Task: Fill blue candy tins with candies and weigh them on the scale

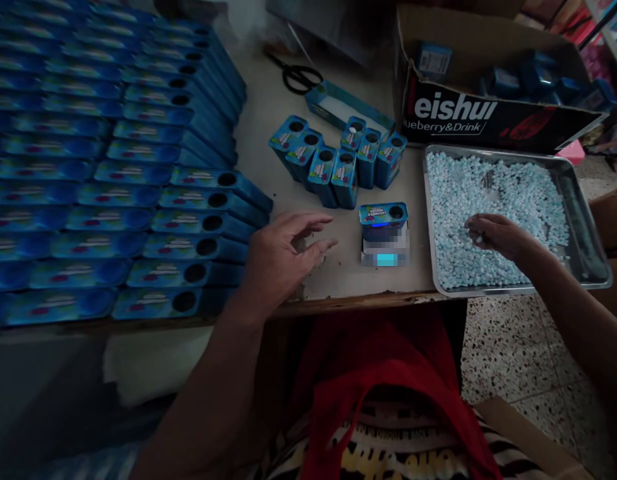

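Observation:
My left hand (291, 257) is held above the table's front part, thumb and fingers apart, with nothing between them. To its right, one blue candy box (383, 213) with a round hole in its top stands on a small scale (385, 247) with a lit display. Over the metal tray (591, 267) of small pale blue and white candies (458, 253), my right hand (498, 235) has its fingers pinched together. A few candies show at its fingertips. Several more blue boxes (324, 167) with open holes are grouped behind the scale.
Rows of blue boxes (153, 193) cover the table's left side. At the back lie black scissors (298, 77) and an open blue tray-like carton (345, 107) with white inside. A black-printed cardboard box (453, 113) holding blue boxes stands behind the metal tray.

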`<move>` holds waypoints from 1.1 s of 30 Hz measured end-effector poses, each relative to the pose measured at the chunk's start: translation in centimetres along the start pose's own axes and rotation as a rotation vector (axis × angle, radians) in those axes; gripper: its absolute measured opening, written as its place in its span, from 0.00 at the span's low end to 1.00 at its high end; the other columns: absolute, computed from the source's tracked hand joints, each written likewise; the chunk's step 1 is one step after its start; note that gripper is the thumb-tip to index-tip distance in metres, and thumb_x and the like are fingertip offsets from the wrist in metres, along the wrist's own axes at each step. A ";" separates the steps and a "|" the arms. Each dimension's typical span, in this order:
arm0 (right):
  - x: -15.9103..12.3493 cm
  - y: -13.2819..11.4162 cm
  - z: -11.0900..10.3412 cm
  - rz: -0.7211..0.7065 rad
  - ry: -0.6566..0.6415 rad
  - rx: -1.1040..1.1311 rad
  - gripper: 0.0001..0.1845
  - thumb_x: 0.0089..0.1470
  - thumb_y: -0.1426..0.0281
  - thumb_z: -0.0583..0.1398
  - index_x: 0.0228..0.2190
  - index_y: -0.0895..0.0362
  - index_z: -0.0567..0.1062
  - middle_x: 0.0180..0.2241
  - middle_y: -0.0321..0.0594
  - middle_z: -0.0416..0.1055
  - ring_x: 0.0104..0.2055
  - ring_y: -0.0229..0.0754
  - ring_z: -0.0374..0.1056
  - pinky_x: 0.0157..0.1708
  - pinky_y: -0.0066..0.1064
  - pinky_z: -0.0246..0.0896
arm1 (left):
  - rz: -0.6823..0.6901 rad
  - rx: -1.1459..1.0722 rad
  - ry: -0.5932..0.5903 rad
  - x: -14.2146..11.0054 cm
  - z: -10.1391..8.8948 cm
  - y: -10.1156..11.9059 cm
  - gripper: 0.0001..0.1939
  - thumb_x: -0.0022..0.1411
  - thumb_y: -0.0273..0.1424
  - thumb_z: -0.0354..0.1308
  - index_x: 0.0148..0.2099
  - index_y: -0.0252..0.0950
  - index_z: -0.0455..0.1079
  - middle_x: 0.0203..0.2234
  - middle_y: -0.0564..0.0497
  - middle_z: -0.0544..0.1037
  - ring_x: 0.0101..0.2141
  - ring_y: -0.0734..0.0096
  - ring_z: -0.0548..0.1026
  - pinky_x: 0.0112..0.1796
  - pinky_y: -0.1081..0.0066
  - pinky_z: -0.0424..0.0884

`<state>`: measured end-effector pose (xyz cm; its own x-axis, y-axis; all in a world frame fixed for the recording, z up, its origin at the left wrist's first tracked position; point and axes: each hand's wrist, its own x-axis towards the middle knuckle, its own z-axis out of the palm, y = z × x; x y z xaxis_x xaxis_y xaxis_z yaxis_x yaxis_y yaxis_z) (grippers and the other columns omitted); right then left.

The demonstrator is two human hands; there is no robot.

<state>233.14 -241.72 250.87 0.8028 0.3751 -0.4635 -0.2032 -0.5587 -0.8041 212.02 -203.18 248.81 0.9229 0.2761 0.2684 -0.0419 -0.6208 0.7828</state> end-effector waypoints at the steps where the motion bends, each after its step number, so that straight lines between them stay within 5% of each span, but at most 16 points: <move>1: -0.1 0.1 -0.1 0.033 -0.019 0.095 0.20 0.51 0.53 0.73 0.31 0.55 0.76 0.27 0.37 0.72 0.26 0.34 0.62 0.24 0.28 0.55 | -0.022 -0.017 -0.004 -0.1 0.1 0.0 0.16 0.66 0.37 0.70 0.54 0.41 0.83 0.49 0.48 0.86 0.44 0.62 0.86 0.48 0.60 0.85; 7: 0.2 -2.0 1.3 -0.047 -0.099 0.029 0.25 0.41 0.53 0.80 0.29 0.57 0.79 0.25 0.38 0.76 0.25 0.35 0.69 0.26 0.30 0.68 | -0.086 -0.083 -0.042 0.3 1.7 0.4 0.23 0.63 0.38 0.72 0.59 0.43 0.82 0.51 0.47 0.86 0.49 0.59 0.86 0.55 0.58 0.84; 12: 0.6 -9.1 4.3 -0.305 -0.177 -0.266 0.14 0.50 0.60 0.76 0.32 0.56 0.82 0.22 0.34 0.75 0.24 0.38 0.71 0.29 0.33 0.69 | -0.036 -0.082 -0.004 0.4 1.7 -0.1 0.20 0.65 0.41 0.71 0.56 0.42 0.83 0.54 0.45 0.85 0.46 0.59 0.86 0.53 0.55 0.85; 18: 0.0 -16.5 9.0 -0.684 -0.164 -0.899 0.04 0.56 0.73 0.69 0.34 0.54 0.86 0.31 0.36 0.80 0.37 0.41 0.75 0.41 0.33 0.65 | -0.055 -0.050 0.010 -1.0 0.0 -2.0 0.18 0.67 0.44 0.69 0.54 0.44 0.84 0.55 0.47 0.84 0.49 0.59 0.85 0.55 0.56 0.85; 24: 0.4 -17.5 10.9 -0.718 -0.193 -1.140 0.12 0.55 0.77 0.67 0.38 0.53 0.88 0.35 0.37 0.82 0.40 0.43 0.74 0.44 0.34 0.62 | -0.055 -0.080 -0.020 -1.2 -0.6 -2.7 0.19 0.67 0.44 0.70 0.57 0.43 0.84 0.59 0.45 0.82 0.51 0.58 0.84 0.55 0.57 0.85; 33: 0.1 -16.9 10.9 -0.705 -0.147 -0.997 0.12 0.57 0.74 0.67 0.40 0.50 0.90 0.33 0.35 0.81 0.41 0.43 0.75 0.50 0.39 0.65 | -0.049 -0.082 -0.057 -1.0 -0.7 -3.0 0.21 0.66 0.42 0.70 0.60 0.45 0.82 0.62 0.45 0.80 0.50 0.58 0.85 0.56 0.56 0.84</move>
<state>230.53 -224.21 260.39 0.4797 0.8674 -0.1325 0.8184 -0.4968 -0.2890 210.98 -201.12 246.57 0.9449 0.2607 0.1979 -0.0253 -0.5445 0.8384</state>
